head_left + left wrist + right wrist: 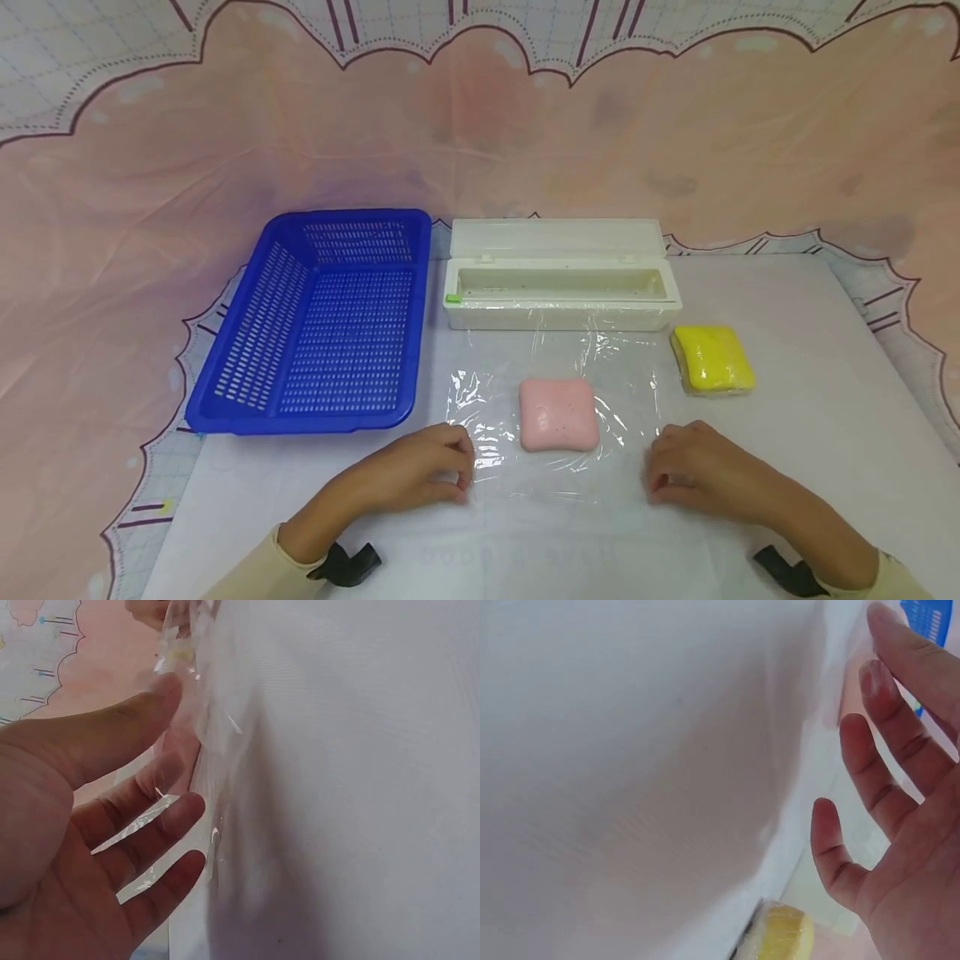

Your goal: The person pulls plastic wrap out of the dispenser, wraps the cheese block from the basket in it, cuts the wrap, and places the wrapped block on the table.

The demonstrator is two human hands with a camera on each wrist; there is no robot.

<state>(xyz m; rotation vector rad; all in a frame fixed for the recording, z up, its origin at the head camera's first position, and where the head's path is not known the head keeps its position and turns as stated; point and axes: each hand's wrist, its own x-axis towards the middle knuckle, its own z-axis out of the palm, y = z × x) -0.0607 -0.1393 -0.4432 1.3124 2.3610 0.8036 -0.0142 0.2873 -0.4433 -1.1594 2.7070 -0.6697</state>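
Observation:
A sheet of clear plastic wrap [495, 408] lies spread on the white cloth, its far end at the front of the white wrap dispenser [562, 318]. On it rests a pink soap-like block [559, 415] with rounded corners. At the sheet's near left corner my left hand [420, 467] pinches the film between thumb and index finger; the other fingers [191, 814] are loosely spread. The right hand [705, 471] pinches the near right corner the same way, its index finger hidden behind the thumb in the right wrist view. Between the hands, the near edge is slightly raised.
A blue plastic basket [418, 333] stands at the left. The dispenser's lid [555, 239] is up, with a small green piece [453, 298] at its left end. To the right sits a yellow block [712, 358] wrapped in film. A patterned curtain [480, 125] hangs behind.

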